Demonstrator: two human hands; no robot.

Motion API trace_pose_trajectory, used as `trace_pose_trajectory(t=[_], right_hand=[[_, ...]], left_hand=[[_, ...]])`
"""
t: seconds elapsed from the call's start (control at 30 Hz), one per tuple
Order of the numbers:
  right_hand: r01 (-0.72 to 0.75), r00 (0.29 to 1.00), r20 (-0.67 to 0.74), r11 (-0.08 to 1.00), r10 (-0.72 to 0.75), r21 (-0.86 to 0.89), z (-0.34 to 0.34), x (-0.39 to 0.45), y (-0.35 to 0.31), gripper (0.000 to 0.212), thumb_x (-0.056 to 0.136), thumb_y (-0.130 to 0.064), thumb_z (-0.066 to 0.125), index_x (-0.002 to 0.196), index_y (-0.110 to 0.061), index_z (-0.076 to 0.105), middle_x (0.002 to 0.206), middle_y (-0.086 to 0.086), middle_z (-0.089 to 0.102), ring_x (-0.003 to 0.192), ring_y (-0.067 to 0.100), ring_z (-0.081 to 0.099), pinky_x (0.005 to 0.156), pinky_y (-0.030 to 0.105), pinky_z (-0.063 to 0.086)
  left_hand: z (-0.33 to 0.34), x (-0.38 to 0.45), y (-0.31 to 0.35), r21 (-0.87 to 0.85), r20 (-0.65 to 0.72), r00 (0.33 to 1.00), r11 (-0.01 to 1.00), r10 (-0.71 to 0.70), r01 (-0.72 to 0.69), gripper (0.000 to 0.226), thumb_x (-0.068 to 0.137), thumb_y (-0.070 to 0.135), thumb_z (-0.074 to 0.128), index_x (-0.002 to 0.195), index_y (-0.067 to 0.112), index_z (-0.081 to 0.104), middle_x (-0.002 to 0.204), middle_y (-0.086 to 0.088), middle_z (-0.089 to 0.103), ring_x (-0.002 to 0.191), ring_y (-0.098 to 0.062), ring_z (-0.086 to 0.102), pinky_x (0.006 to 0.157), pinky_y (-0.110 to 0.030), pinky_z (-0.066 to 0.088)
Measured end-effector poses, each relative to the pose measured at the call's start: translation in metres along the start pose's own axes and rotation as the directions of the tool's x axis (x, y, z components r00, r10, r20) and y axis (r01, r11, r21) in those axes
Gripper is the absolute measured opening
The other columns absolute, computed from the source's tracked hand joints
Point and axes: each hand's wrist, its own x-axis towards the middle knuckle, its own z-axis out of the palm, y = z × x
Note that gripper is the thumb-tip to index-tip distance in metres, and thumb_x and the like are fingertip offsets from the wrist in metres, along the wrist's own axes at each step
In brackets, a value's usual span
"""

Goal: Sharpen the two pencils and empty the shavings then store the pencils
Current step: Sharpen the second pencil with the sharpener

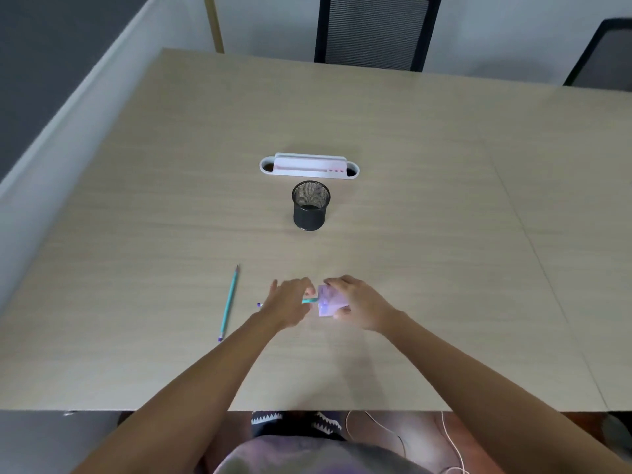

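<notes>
My left hand (286, 302) grips a teal pencil (309, 300) that lies level, its tip end inside a pale purple sharpener (327, 300). Its purple end pokes out to the left of that hand. My right hand (355, 302) holds the sharpener from the right, just above the table. A second teal pencil (228, 302) lies loose on the table to the left, point away from me. A black mesh cup (311, 205) stands upright farther back, in the middle.
Behind the cup, a white oval cable grommet (309, 165) is set into the beige table (444, 200). Two dark mesh chairs (374, 30) stand beyond the far edge. A white partition runs along the left side. White cables lie on the floor.
</notes>
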Motion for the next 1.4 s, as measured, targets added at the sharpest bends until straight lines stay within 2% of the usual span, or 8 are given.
trace_pose_trajectory(t=[0.07,0.13,0.3,0.7,1.0,1.2,1.3,1.4], right_hand=[[-0.037,0.999,-0.006,0.996,0.037,-0.077,0.003,0.005,-0.004,0.048,0.080,-0.012,0.061,0.127,-0.013,0.049,0.119,0.010,0.054,0.103,0.034,0.057,0.085,0.042,0.050],[-0.061,0.998,-0.022,0.991,0.059,-0.119,0.005,0.006,-0.002,0.045,0.081,-0.014,0.062,0.124,-0.012,0.049,0.117,0.010,0.054,0.099,0.035,0.058,0.081,0.043,0.051],[-0.100,0.995,-0.044,0.978,0.093,-0.181,0.013,0.007,-0.003,0.045,0.080,-0.016,0.066,0.121,-0.012,0.047,0.115,0.010,0.054,0.093,0.037,0.060,0.075,0.041,0.051],[-0.115,0.992,-0.068,0.973,0.103,-0.202,0.017,0.007,-0.003,0.044,0.080,-0.015,0.065,0.119,-0.013,0.047,0.113,0.010,0.053,0.090,0.038,0.061,0.071,0.040,0.050],[-0.131,0.991,-0.059,0.969,0.121,-0.209,0.016,0.005,-0.006,0.041,0.081,-0.012,0.062,0.119,-0.012,0.047,0.113,0.010,0.052,0.091,0.038,0.060,0.072,0.041,0.053],[-0.141,0.989,-0.065,0.969,0.131,-0.204,0.017,0.005,-0.006,0.041,0.081,-0.015,0.064,0.118,-0.015,0.045,0.113,0.008,0.051,0.089,0.036,0.060,0.073,0.041,0.052],[-0.135,0.990,-0.073,0.972,0.123,-0.194,0.017,0.005,-0.006,0.040,0.082,-0.017,0.064,0.117,-0.015,0.045,0.112,0.008,0.052,0.088,0.036,0.059,0.072,0.039,0.050],[-0.133,0.989,-0.082,0.974,0.119,-0.183,0.018,0.005,-0.006,0.039,0.082,-0.020,0.065,0.116,-0.014,0.046,0.111,0.008,0.053,0.088,0.035,0.059,0.072,0.038,0.048]], left_hand=[[0.006,-0.003,-0.001,-0.181,-0.038,0.999,0.983,-0.018,0.010,0.014,0.092,0.014,0.056,0.105,0.013,0.062,0.106,-0.005,0.070,0.097,-0.029,0.063,0.087,-0.039,0.050],[0.009,-0.002,0.001,-0.295,-0.051,0.997,0.955,-0.057,0.040,0.010,0.093,0.013,0.054,0.097,0.013,0.064,0.095,-0.009,0.071,0.085,-0.031,0.062,0.073,-0.038,0.051],[0.014,0.003,0.000,-0.259,-0.025,0.999,0.966,-0.028,0.021,0.021,0.097,0.017,0.050,0.082,0.007,0.062,0.078,-0.009,0.057,0.072,-0.028,0.053,0.061,-0.032,0.039],[0.017,0.000,-0.003,-0.151,-0.069,0.996,0.987,-0.060,0.049,0.031,0.098,0.030,0.051,0.090,0.006,0.069,0.092,-0.012,0.065,0.084,-0.031,0.061,0.073,-0.037,0.051],[0.021,-0.002,-0.006,-0.112,-0.149,0.981,0.988,-0.122,0.106,0.035,0.093,0.042,0.057,0.083,0.011,0.068,0.088,-0.008,0.066,0.082,-0.030,0.062,0.063,-0.026,0.037],[0.012,-0.010,-0.026,-0.084,-0.160,0.946,0.959,-0.281,0.271,0.058,0.075,0.068,0.064,0.055,0.019,0.039,0.073,-0.001,0.051,0.075,-0.024,0.058,0.061,-0.027,0.039],[0.008,-0.020,-0.048,-0.128,-0.142,0.934,0.941,-0.329,0.312,0.056,0.066,0.070,0.070,0.062,0.018,0.050,0.083,0.000,0.055,0.079,-0.021,0.060,0.064,-0.026,0.041],[0.008,-0.026,-0.059,-0.178,-0.164,0.928,0.935,-0.334,0.306,0.054,0.069,0.065,0.072,0.086,0.014,0.065,0.091,0.003,0.051,0.083,-0.018,0.056,0.068,-0.027,0.043]])
